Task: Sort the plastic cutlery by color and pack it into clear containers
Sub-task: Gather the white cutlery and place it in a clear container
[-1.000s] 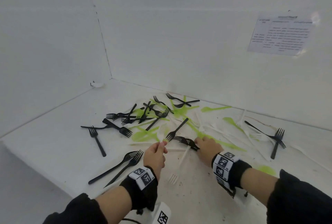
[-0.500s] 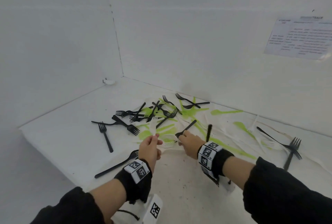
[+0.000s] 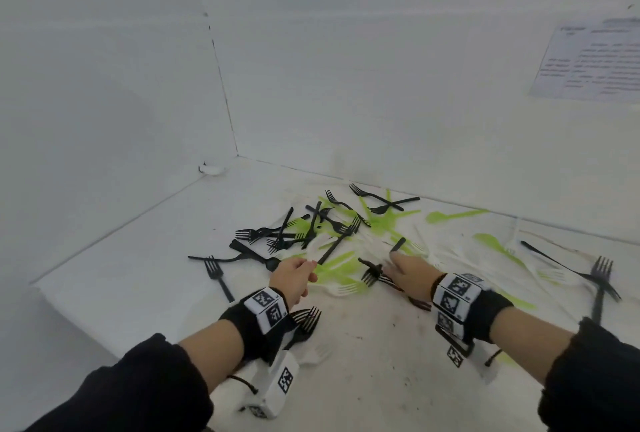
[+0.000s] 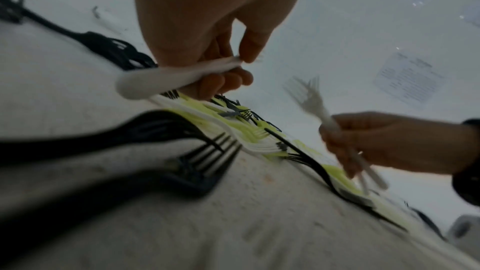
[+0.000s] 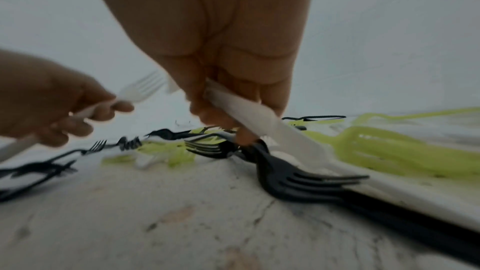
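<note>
White tabletop (image 3: 145, 268) strewn with forks; left hand (image 3: 292, 275) and right hand (image 3: 410, 274) each grip white cutlery.

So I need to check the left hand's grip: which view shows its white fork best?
The left wrist view: the white fork is pinched by its handle in the left hand. The right wrist view shows its tines. The head view barely shows it.

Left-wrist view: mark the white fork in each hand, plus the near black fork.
left hand's white fork (image 4: 145, 83): left wrist view, handle end.
right hand's white fork (image 4: 310, 100): left wrist view, below the tines.
black fork (image 4: 207, 157): left wrist view, tines.
</note>
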